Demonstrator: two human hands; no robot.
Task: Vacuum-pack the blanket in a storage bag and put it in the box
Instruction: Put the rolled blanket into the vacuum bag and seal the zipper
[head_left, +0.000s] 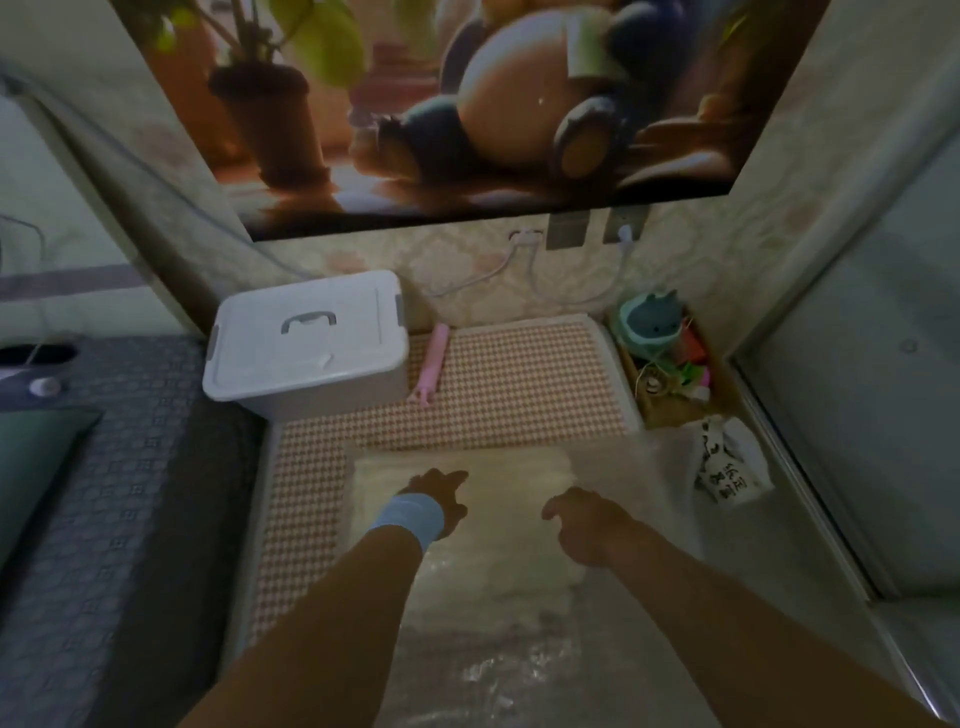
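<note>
- A dim room is shown, with a large poster (467, 104) across the upper wall and a bed (130, 467) with a grey patterned cover along the left of the frame.
- A checked mat (509, 379) is spread over the middle of the frame, and the task's things are laid out on it.
- A clear storage bag (483, 670) is stretched from the bottom centre up towards the middle. The white blanket (498, 483) is seen at its far end and appears to be enclosed in the plastic, though blur leaves this uncertain.
- The white box (306, 338) is set at the upper left of the mat, its lid closed, well apart from the blanket.
- The left hand (439, 491), with a blue band at the wrist, is laid on the blanket with fingers stretched forward and holding nothing.
- The right hand (579, 522) is placed just beside it to the right. Its fingers look bent downward, but whether the plastic is pinched cannot be told.
- A pink hand pump (432, 364) is left lying just right of the box.
- The step in hand is judged to be the settling and flattening of the blanket inside the bag.
- The bag's mouth would probably have to be sealed next, before the pump is fetched, the air drawn out, and the box lid lifted.
</note>
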